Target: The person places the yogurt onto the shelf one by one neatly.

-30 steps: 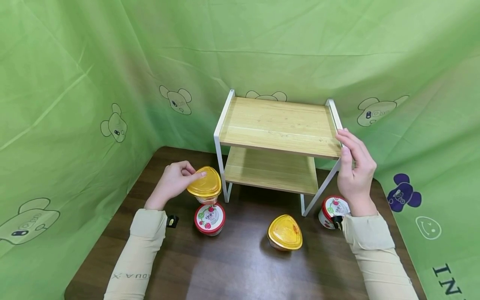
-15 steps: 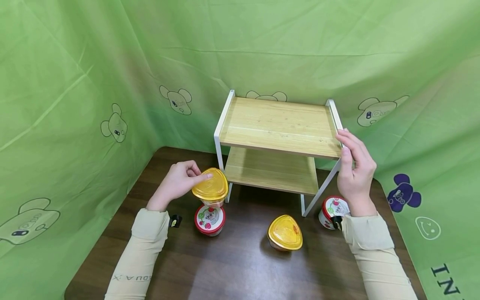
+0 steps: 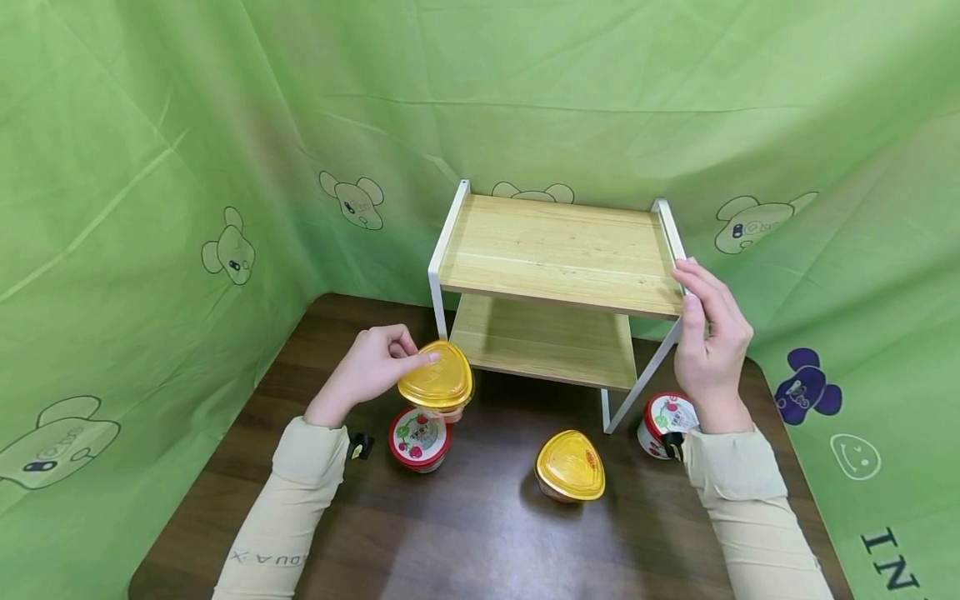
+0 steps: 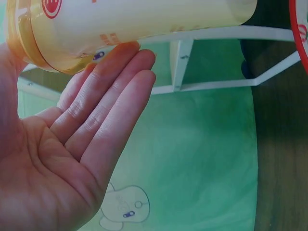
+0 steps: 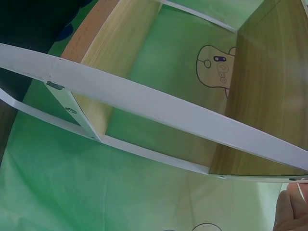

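Pinching a yellow-lidded tub, the left hand has its thumb on top of the lid near one edge, with three fingers stretched out straight. The right hand lies with fingers extended and close together against the right side of a shelf rack; I cannot tell how firmly it presses. The held tub hangs upright beside the rack's front left leg, the lower shelf beyond it. Just under it stands a red-lidded tub — whether they touch is unclear. Farther out on the table are a second yellow-lidded tub and, by the right sleeve, another red-lidded one. With the hold so one-sided, the tub may well tip or the lid lift under its weight. Carried too low, its base could nudge the red lid; carried too far right, it could clip the leg.
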`<state>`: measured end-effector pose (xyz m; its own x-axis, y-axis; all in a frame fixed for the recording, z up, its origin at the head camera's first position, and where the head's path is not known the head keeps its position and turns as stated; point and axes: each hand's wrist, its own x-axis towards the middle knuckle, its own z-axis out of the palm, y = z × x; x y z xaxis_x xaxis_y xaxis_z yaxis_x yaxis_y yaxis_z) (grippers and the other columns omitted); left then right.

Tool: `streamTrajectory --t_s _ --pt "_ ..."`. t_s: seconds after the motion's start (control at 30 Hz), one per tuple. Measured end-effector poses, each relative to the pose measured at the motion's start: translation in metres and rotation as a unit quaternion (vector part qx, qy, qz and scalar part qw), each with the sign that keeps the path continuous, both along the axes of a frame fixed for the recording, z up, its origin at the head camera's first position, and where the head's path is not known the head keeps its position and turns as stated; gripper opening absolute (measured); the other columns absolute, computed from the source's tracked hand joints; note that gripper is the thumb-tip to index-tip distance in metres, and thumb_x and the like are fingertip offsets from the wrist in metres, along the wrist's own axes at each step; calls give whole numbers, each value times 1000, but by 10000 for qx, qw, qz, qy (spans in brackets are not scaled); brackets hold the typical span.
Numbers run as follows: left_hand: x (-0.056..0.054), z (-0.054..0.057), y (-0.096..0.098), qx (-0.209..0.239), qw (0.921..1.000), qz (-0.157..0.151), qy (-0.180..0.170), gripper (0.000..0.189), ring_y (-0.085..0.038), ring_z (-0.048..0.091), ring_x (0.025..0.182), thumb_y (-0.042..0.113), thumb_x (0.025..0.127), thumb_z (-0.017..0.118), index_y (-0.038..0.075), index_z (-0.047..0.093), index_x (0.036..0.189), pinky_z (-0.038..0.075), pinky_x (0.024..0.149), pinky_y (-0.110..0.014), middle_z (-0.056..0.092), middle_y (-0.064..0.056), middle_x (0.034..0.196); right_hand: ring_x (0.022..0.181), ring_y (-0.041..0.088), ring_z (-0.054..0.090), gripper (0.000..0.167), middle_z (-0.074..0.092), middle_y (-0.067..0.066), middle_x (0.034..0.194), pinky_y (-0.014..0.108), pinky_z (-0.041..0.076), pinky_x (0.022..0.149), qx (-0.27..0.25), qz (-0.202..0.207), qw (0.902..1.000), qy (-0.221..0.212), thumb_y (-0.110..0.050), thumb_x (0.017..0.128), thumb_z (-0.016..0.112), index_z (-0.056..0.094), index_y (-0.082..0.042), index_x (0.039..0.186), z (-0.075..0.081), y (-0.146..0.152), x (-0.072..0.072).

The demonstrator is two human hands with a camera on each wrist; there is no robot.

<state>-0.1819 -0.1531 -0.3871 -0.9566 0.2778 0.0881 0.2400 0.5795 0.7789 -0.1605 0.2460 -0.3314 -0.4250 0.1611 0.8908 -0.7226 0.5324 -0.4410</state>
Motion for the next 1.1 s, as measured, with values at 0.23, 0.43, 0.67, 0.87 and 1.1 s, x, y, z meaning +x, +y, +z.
streamTrajectory --t_s 0.23,0.43,0.67,0.87,1.1 --pt "3 4 12 153 9998 -105 119 36 -20 64 70 42 86 83 10 66 84 54 63 -36 68 0 73 122 41 60 33 67 28 119 42 44 108 -11 -12 10000 2 -10 98 51 70 13 112 0 0 0" --pt "6 8 23 330 9988 -100 339 33 -17 66 69 37 85 84 10 66 85 54 64 -35 69 1 73 122 43 60 33 68 28 119 42 44 108 -29 -31 10000 13 -10 98 51 70 13 112 0 -1 1" --pt "7 9 31 538 9973 -99 484 31 -14 68 70 35 85 85 11 66 86 54 65 -34 70 3 74 122 43 59 33 67 28 119 43 44 108 -24 -8 10000 19 -10 98 51 70 13 112 0 -1 0" --pt "7 10 34 704 9960 -115 531 28 -14 68 70 33 86 84 11 66 87 55 65 -35 71 4 75 121 45 59 33 67 28 119 43 44 108 -39 -20 10000 18 -10 97 51 70 13 112 0 -1 0" --pt "9 17 36 816 9940 -94 718 26 -13 68 69 33 87 83 12 67 86 55 64 -35 71 5 74 121 45 59 34 67 28 119 42 44 108 -60 -2 10000 20 -10 97 51 70 13 111 0 -2 1"
